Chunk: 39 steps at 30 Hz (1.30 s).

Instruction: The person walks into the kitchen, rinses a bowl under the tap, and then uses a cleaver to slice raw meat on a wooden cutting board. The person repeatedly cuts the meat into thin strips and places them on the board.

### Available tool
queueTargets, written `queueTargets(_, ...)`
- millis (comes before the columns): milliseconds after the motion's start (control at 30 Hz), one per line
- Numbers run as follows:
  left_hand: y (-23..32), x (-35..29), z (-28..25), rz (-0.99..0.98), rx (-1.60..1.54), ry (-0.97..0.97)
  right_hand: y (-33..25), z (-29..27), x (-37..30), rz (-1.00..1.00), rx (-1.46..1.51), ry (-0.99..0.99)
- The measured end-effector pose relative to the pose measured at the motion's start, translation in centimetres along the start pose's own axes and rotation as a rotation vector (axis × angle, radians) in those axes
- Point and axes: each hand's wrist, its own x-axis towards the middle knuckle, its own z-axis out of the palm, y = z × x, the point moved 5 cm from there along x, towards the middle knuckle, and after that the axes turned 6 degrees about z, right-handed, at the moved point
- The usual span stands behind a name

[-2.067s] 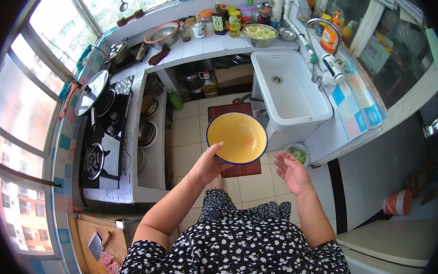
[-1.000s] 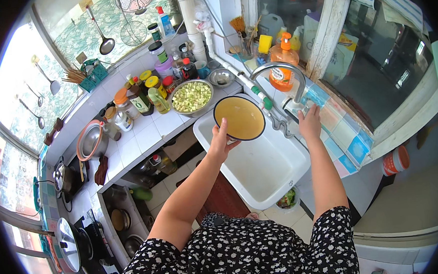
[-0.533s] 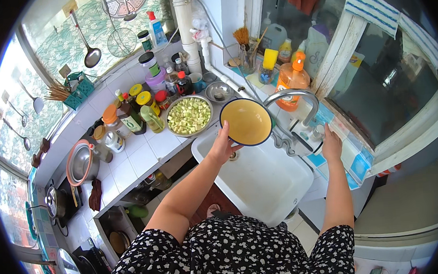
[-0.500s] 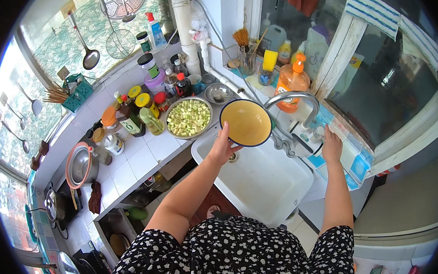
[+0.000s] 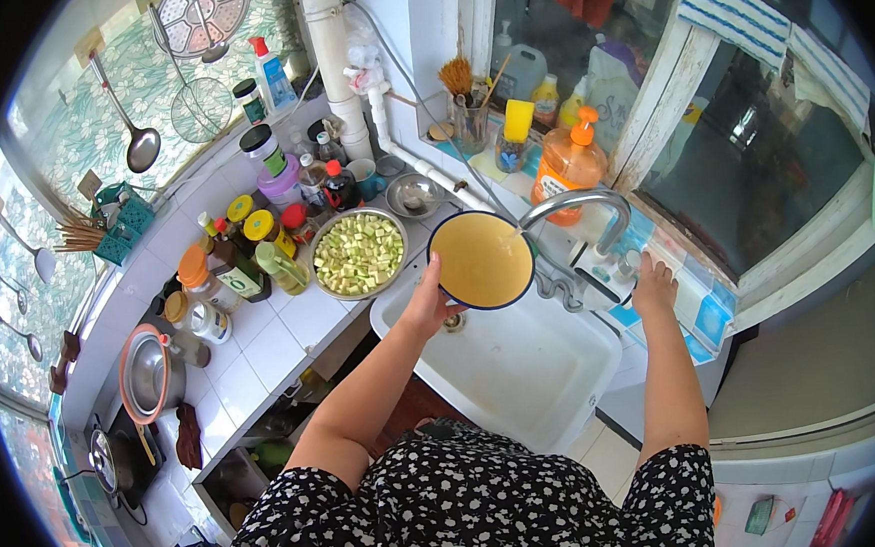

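My left hand (image 5: 431,296) grips a yellow enamel bowl (image 5: 482,261) with a dark blue rim by its near left edge, thumb on the rim. The bowl is held over the white sink (image 5: 523,368), beneath the mouth of the curved metal faucet (image 5: 583,200). A thin stream of water seems to fall from the spout into it. My right hand (image 5: 656,285) is beside the faucet's handle (image 5: 629,262), its fingers stretched out and slightly apart. Whether the fingertips touch the handle is hard to make out.
Left of the sink, a metal bowl of diced green vegetable (image 5: 359,254) stands on the tiled counter, with a small metal bowl (image 5: 415,196) behind it. Bottles and jars (image 5: 241,255) crowd the counter. An orange pump bottle (image 5: 566,170) stands behind the faucet.
The view has shifted slightly. A stream of water now seems to show at the spout, over the bowl. My right hand's fingers look more spread beside the handle.
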Motion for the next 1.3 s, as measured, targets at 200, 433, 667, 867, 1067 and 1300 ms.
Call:
queueTargets(200, -2.5, -0.8, 2.8, -0.176, -0.097, -0.167, -0.1, 0.1, 0.2, -0.004, 0.077, -0.028)
queueTargets(433, -2.4, 0.9, 1.0, -0.01, 0.038, 0.081, 0.4, 0.8, 0.6, -0.032, 0.092, -0.008)
queueTargets(667, -2.6, -1.5, -0.1, -0.155, 0.048, 0.09, 0.3, -0.2, 0.0, -0.068, 0.151, -0.036)
queueTargets(867, 0.3, -1.6, 0.5, 0.002, 0.285, 0.302, 0.9, 0.1, 0.5, -0.137, 0.195, -0.072)
queueTargets(1067, 3.0, -0.8, -0.9, 0.37, 0.83, 0.452, 0.6, -0.1, 1.2, -0.21, 0.328, -0.233)
queueTargets(1300, 5.4, -3.0, 2.4, 0.521, 1.427, 0.45, 1.3, 0.6, 1.7, -0.192, 0.353, -0.187)
